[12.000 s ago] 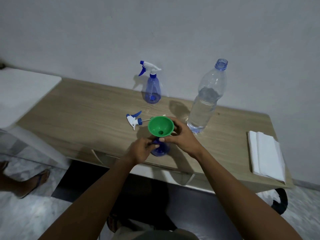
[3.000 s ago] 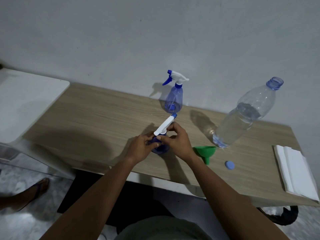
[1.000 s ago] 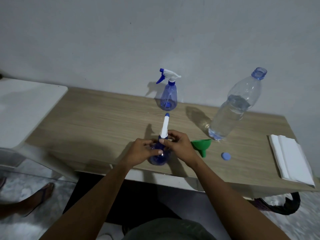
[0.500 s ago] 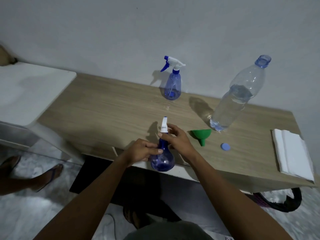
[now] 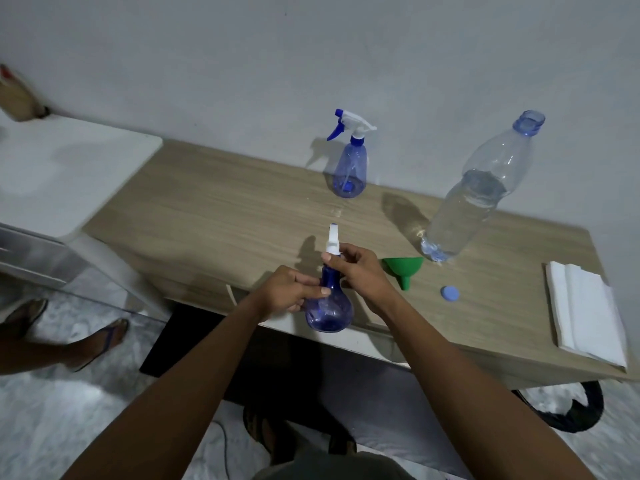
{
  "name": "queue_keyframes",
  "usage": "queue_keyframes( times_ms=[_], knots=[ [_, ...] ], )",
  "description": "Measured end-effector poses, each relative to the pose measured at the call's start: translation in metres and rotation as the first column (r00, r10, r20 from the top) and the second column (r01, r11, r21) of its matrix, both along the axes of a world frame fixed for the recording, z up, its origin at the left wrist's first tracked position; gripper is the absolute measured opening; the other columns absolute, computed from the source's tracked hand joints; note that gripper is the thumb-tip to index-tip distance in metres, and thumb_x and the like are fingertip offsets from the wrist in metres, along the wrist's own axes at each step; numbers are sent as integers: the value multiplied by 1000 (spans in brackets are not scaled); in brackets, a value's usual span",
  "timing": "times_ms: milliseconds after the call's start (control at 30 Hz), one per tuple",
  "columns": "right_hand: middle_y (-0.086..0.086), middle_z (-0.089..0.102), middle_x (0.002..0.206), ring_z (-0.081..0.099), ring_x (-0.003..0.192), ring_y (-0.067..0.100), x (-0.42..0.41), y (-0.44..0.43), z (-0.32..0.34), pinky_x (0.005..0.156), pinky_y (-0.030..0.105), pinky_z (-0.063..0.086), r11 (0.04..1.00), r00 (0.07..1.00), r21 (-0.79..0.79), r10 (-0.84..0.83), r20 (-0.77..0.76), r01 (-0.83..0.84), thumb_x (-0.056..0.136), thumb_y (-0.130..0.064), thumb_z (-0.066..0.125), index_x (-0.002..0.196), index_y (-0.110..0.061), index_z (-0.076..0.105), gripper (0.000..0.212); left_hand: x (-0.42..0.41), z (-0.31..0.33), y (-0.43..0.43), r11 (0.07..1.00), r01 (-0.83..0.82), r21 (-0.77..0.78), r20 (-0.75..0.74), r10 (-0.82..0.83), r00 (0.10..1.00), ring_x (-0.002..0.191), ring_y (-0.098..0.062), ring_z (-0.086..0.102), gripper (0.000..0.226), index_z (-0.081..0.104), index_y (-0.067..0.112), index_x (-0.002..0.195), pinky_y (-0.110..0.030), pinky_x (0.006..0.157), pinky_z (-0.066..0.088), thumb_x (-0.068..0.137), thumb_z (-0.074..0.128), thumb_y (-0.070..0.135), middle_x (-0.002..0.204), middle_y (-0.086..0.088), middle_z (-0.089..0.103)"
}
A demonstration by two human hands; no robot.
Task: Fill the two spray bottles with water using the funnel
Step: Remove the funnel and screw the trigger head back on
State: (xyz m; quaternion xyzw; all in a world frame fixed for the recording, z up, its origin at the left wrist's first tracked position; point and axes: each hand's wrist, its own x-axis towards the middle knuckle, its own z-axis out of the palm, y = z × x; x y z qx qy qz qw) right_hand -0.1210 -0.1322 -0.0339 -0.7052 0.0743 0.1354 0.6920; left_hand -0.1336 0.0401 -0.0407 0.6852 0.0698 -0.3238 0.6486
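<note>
I hold a blue spray bottle (image 5: 329, 311) in the air over the table's front edge. My left hand (image 5: 290, 292) grips its body and neck. My right hand (image 5: 358, 271) pinches the white spray head (image 5: 331, 241) at the collar. A second blue spray bottle (image 5: 349, 168), its trigger head on, stands at the back near the wall. The green funnel (image 5: 403, 270) lies on its side to the right of my hands. A large clear water bottle (image 5: 479, 199), uncapped and partly full, stands behind the funnel. Its blue cap (image 5: 449, 293) lies on the wooden table (image 5: 214, 209).
A folded white cloth (image 5: 585, 310) lies at the table's right end. A white surface (image 5: 59, 171) adjoins the table on the left. Another person's sandalled feet (image 5: 100, 341) stand on the floor at the left. A dark hoop (image 5: 581, 410) sits under the table's right end.
Twelve seconds ago the funnel sat in this bottle; now it lies on the table and the spray head is on. In the last second the bottle came up off the table towards me.
</note>
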Motion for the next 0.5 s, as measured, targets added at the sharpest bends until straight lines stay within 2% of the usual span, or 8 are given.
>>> queue_keyframes(
  times_ms=[167, 333, 500],
  knots=[
    [-6, 69, 81, 60, 62, 4, 0, -2, 1, 60, 21, 48, 999, 998, 23, 28, -61, -27, 90, -27, 76, 111, -18, 73, 23, 1, 3, 1, 999, 27, 17, 6, -28, 1000, 81, -21, 73, 20, 76, 6, 104, -24, 67, 59, 84, 77, 7, 102, -19, 76],
    [-10, 68, 78, 56, 60, 2, 2, -3, 1, 55, 17, 42, 999, 998, 21, 28, -59, -26, 89, -28, 77, 115, -15, 72, 29, 4, 7, 2, 998, 50, 29, 6, -50, 999, 92, -29, 73, 20, 77, 8, 104, -27, 73, 61, 84, 78, 10, 104, -19, 76],
    [-6, 68, 80, 55, 60, 5, 5, -3, 0, 54, 18, 42, 1000, 998, 9, 30, -57, -29, 89, -29, 77, 115, -15, 72, 30, 8, 6, 2, 998, 55, 43, 3, -55, 998, 87, -26, 74, 24, 76, 5, 106, -26, 71, 60, 83, 79, 12, 101, -18, 77]
  ],
)
